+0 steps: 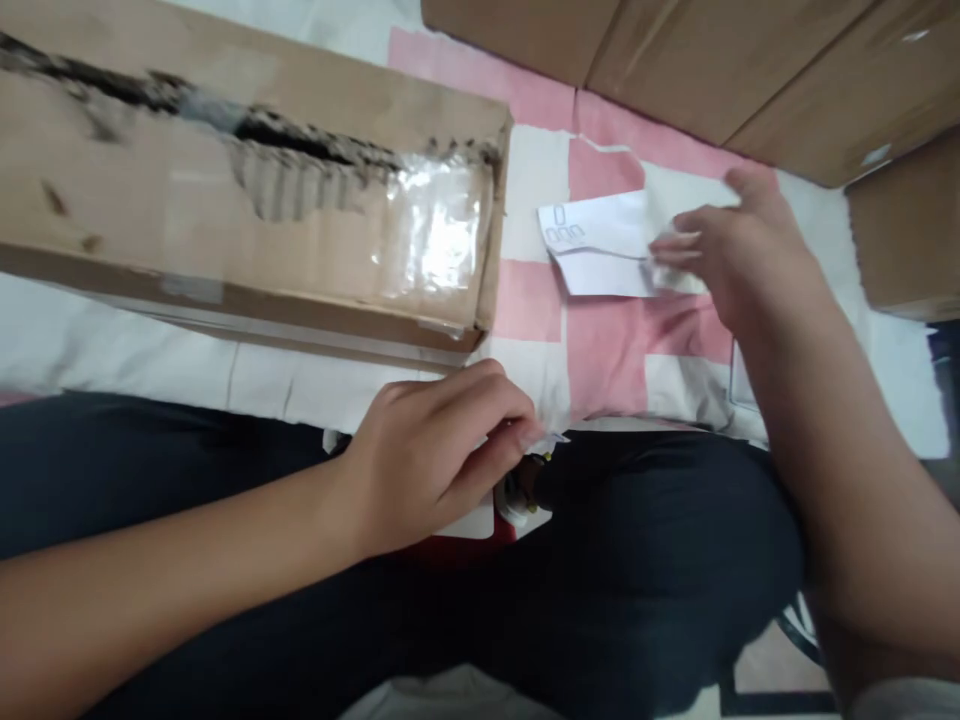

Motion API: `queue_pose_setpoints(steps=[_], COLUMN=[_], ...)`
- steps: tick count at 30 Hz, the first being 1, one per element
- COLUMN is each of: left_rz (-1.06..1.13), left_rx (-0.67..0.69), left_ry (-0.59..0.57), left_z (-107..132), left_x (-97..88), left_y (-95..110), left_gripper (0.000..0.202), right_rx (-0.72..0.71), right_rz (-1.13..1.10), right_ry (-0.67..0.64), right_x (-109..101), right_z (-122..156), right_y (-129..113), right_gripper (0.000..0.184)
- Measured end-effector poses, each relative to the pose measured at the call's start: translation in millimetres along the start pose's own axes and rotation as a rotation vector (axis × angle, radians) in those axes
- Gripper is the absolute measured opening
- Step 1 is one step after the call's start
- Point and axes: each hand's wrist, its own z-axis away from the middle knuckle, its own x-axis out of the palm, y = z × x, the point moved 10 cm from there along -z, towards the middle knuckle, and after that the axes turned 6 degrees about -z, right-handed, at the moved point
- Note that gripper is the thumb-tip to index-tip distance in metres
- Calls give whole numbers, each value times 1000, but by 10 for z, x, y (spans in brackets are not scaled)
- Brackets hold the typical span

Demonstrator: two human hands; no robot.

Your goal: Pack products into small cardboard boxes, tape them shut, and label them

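Observation:
My left hand rests on my lap in dark trousers, fingers curled and pinched on a small white item with a scrap of clear wrapping at the fingertips; most of it is hidden under the hand. My right hand reaches forward over the pink and white checked cloth, its blurred fingertips closed on the edge of a folded white paper sheet printed with small line drawings.
A long torn cardboard box with clear tape lies at the left on the cloth. Several brown cardboard boxes line the far and right sides. My legs fill the bottom of the view.

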Motion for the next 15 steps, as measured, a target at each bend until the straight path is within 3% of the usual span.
queue_pose_setpoints(steps=[2, 3, 4, 6, 7, 10, 13, 15], left_rz=[-28, -39, -48, -68, -81, -119, -178, -284], left_rx=[29, 41, 50, 69, 84, 190, 342, 432], left_ry=[26, 37, 47, 68, 82, 117, 110, 116], left_z=[0, -2, -5, -8, -6, 26, 92, 139], left_x=[-34, -54, -76, -132, -166, -260, -287, -278], left_y=[-11, -18, -23, -18, -4, 118, 289, 388], left_gripper=[15, 17, 17, 18, 19, 23, 25, 22], right_rx=[-135, -239, -309, -300, -207, 311, 647, 751], right_rz=[-113, -150, -189, -212, -186, -110, -301, -493], right_ry=[78, 36, -35, -299, -451, -1097, -1374, -1431], right_x=[-22, 43, 136, 452, 636, 1214, 1411, 1474], right_z=[-61, 4, 124, 488, 720, 1791, 2565, 2759], right_y=[-264, -459, -632, -835, -828, -486, -312, -249], right_gripper=[51, 38, 25, 16, 14, 22, 31, 33])
